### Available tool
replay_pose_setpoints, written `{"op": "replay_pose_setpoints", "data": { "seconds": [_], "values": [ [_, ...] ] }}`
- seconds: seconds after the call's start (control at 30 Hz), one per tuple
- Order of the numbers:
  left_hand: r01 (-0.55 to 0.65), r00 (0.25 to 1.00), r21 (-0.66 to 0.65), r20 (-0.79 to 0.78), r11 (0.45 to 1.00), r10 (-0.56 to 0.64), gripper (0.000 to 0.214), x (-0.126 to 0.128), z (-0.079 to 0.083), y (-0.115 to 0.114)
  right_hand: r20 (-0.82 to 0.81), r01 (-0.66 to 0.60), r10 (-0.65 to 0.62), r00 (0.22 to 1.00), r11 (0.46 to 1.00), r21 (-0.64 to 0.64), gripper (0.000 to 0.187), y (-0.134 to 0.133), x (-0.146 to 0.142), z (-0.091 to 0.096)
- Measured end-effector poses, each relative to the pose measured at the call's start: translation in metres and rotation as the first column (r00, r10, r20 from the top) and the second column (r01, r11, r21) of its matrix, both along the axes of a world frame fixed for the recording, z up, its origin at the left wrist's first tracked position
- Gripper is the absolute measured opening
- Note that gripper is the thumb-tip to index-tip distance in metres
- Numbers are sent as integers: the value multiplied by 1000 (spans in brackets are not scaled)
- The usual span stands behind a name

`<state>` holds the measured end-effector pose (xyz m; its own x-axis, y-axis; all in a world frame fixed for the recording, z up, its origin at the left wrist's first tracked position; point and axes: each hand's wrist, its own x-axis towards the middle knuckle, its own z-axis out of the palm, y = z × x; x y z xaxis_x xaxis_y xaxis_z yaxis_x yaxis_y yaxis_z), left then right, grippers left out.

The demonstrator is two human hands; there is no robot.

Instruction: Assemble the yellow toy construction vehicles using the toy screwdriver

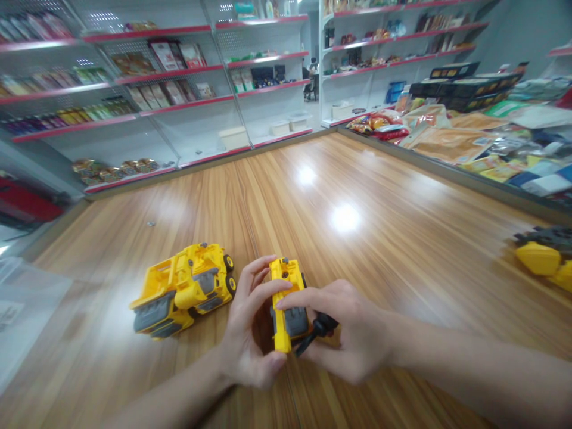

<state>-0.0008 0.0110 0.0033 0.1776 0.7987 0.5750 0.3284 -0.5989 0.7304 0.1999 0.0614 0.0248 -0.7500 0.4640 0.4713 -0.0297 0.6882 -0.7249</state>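
In the head view, my left hand (250,328) wraps around a small yellow and grey toy truck (280,325), with its fingers along the far side and the thumb at the near end. My right hand (348,328) has its index finger laid on top of the same truck. Tucked in that hand's curled fingers is a black screwdriver (322,326), pointing down and left beside the truck; its tip is blurred. To the left of my hands, another yellow toy truck (190,286) with a dump bed and black wheels rests on the table.
The wooden table (214,196) has a raised edge. More yellow and black toy parts (538,257) lie at the right. A clear plastic container (27,310) stands at the left edge. Packaged goods (451,143) are piled beyond the right border, and stocked shelves (161,107) line the back.
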Motion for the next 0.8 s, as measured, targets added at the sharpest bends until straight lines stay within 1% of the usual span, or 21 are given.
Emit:
{"op": "replay_pose_setpoints", "data": {
  "seconds": [0.07,0.13,0.23,0.4,0.47,0.53,0.57,0.6,0.63,0.67,0.7,0.73,0.77,0.8],
  "values": [
    [5,1000,-29,18,1000,-4,63,-2,-1,1,29,13,-13,999,1000,-14,48,2,2,0],
    [11,1000,-57,27,998,-10,65,-6,-2,1,45,60,-59,997,998,-26,50,5,3,-1],
    [1,1000,-86,30,996,2,63,-10,-6,2,61,147,-145,988,989,-34,45,7,3,-4],
    [-118,987,-124,91,985,130,58,-12,-15,3,133,245,-238,962,969,-39,42,8,0,-8],
    [-168,977,-111,112,980,180,58,-11,-17,3,146,277,-271,952,961,-26,40,10,0,-8],
    [-237,964,-19,120,971,238,60,-9,-16,2,147,316,-310,939,949,-15,35,13,0,-9],
    [-282,954,63,127,957,272,60,-8,-14,1,151,333,-328,933,943,-14,33,14,0,-10],
    [-321,944,170,140,932,299,58,-6,-11,-1,157,347,-340,927,938,-15,33,16,0,-11],
    [-323,945,282,141,904,293,52,-4,-9,-4,166,354,-347,923,935,-17,33,17,0,-12],
    [-291,957,377,130,879,261,44,-1,-6,-7,177,354,-345,922,935,-19,34,18,0,-13],
    [-204,979,453,80,868,189,32,2,-3,-10,189,344,-334,923,939,-21,37,19,0,-14],
    [-43,998,464,-28,885,63,21,4,-1,-13,197,330,-320,927,944,-22,40,19,0,-14],
    [95,991,431,-126,897,-44,15,6,1,-16,202,312,-301,932,950,-24,43,19,0,-15],
    [224,961,389,-240,893,-137,17,7,2,-18,208,293,-282,937,956,-25,47,19,0,-15]
  ]
}}
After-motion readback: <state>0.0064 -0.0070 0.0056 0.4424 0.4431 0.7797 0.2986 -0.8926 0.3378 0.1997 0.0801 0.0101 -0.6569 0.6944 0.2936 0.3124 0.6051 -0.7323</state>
